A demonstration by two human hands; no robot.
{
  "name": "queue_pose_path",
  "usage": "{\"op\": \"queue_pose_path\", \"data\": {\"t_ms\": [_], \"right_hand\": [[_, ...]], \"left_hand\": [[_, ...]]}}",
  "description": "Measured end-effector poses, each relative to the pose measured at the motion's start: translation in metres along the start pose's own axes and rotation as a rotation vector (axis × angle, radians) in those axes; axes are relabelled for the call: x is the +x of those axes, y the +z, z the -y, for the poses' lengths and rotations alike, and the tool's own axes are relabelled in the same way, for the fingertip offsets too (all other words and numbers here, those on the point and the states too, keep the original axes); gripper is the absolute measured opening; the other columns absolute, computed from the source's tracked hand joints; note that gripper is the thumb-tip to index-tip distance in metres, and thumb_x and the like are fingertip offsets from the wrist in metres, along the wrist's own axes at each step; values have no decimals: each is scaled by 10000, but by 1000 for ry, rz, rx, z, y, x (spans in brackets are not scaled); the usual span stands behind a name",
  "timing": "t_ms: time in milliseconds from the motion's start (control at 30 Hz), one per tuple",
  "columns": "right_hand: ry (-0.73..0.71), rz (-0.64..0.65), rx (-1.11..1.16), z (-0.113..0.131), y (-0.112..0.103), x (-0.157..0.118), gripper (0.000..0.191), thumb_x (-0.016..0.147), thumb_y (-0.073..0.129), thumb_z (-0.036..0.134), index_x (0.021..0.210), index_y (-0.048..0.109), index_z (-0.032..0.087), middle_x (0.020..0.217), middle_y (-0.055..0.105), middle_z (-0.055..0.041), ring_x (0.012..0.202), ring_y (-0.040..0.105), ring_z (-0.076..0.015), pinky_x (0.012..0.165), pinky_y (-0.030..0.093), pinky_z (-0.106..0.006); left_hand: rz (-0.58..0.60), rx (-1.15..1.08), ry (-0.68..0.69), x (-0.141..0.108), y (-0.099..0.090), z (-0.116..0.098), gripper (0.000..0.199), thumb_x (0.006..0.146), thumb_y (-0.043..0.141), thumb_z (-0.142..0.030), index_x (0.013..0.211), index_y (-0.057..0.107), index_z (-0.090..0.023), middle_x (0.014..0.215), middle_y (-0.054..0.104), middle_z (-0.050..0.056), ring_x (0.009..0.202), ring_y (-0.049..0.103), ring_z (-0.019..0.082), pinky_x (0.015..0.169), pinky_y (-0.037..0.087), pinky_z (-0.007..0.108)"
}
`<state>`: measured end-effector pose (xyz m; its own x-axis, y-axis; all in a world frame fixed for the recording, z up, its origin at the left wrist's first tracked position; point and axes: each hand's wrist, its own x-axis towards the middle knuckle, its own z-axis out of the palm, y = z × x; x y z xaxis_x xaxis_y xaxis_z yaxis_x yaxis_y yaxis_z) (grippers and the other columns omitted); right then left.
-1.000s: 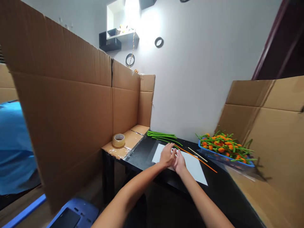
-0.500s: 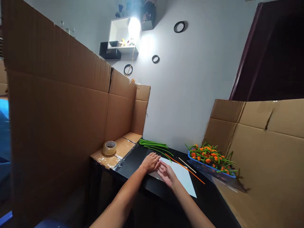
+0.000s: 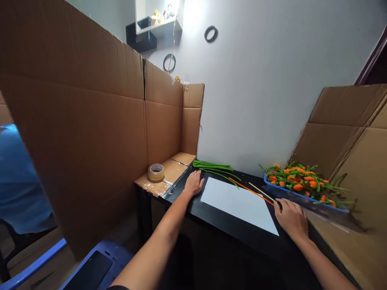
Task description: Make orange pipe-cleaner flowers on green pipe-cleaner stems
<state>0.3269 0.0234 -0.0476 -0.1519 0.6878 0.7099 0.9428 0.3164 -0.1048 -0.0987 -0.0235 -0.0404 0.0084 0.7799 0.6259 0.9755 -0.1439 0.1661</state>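
Orange flowers (image 3: pixel 298 187) fill the blue basket (image 3: pixel 273 188); left hand (image 3: pixel 194 183) lies loose, right hand's grip (image 3: pixel 292 216) I can't tell.

My left hand (image 3: pixel 193 183) and right hand (image 3: pixel 292 217) are bare, forearms (image 3: pixel 165 229) too; a black sleeve edge (image 3: pixel 119 287) shows at my left arm.

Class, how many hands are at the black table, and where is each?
2: the left hand lies left of the white sheet; the right hand is by the near ends of the orange pipe cleaner and pale stick.
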Motion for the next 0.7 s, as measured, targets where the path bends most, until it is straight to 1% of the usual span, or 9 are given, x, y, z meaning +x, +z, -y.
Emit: {"op": "queue_pose_path", "data": {"t_ms": [33, 67, 133, 200, 267, 367, 467, 567, 700], "right_hand": [[20, 66, -76, 3, -1, -1, 394, 902, 375, 306, 999, 732, 168, 1115, 700, -175, 1072, 572, -361, 840, 437, -486], [52, 140, -135, 8, -3, -1, 383, 901, 380, 272, 1000, 731, 157, 1090, 705, -174, 1066, 570, -356, 834, 426, -474], [147, 297, -186, 18, -8, 2, 358, 894, 414, 250, 964, 740, 118, 1070, 700, -202, 1051, 565, -360, 800, 406, -448], [180, 349, -190, 22, -11, 5, 350, 904, 435, 275, 945, 742, 111, 1033, 703, -209, 984, 576, -343, 776, 387, -428], [188, 366, -189, 23, -14, 6, 342, 921, 428, 277, 958, 735, 131, 1062, 699, -189, 1008, 557, -325, 795, 368, -415], [190, 376, -191, 23, -19, 4, 320, 942, 417, 264, 932, 713, 143, 1058, 692, -171, 1041, 530, -301, 820, 348, -393], [223, 363, -206, 28, -25, 2, 340, 984, 352, 242, 1036, 665, 119, 1073, 673, -195, 1034, 538, -285, 838, 347, -381], [284, 350, -212, 33, -29, 2, 404, 1029, 250, 262, 1175, 585, 90, 979, 675, -215, 928, 597, -277, 800, 365, -368], [321, 353, -199, 35, -31, 2, 438, 1047, 164, 273, 1267, 497, 92, 898, 691, -193, 810, 641, -273, 739, 383, -356]], "left_hand": [[10, 1, -2, 0, 1, 0, 494, 998, 401, -357, 1419, 443, -104, 1413, 550, 175, 1357, 480, 280, 1148, 379, 447], [20, 2, -8, 1, 2, 0, 495, 1001, 395, -359, 1417, 444, -95, 1414, 546, 183, 1355, 481, 285, 1145, 380, 451], [39, 4, -19, 2, 2, 1, 494, 1010, 373, -353, 1411, 445, -73, 1428, 528, 195, 1366, 466, 288, 1150, 371, 442], [63, 3, -30, 3, 1, 0, 479, 1013, 373, -345, 1411, 448, -91, 1422, 537, 188, 1360, 471, 289, 1147, 371, 452], [87, -2, -48, 4, 0, -1, 461, 1013, 386, -344, 1400, 460, -104, 1401, 556, 182, 1348, 481, 291, 1136, 378, 452], [112, -16, -87, 3, -4, -3, 447, 1027, 373, -364, 1371, 482, -100, 1365, 575, 184, 1319, 500, 280, 1112, 391, 407], [137, -19, -139, 1, -7, -5, 439, 1038, 344, -372, 1341, 500, -95, 1296, 605, 185, 1259, 536, 280, 1075, 405, 390], [160, -15, -165, 0, -13, -8, 425, 1044, 331, -382, 1313, 514, -109, 1262, 618, 176, 1218, 556, 272, 1030, 424, 366], [194, -7, -174, 0, -19, -12, 392, 1048, 312, -389, 1241, 544, -138, 1203, 646, 153, 1176, 576, 265, 948, 461, 346]]}}
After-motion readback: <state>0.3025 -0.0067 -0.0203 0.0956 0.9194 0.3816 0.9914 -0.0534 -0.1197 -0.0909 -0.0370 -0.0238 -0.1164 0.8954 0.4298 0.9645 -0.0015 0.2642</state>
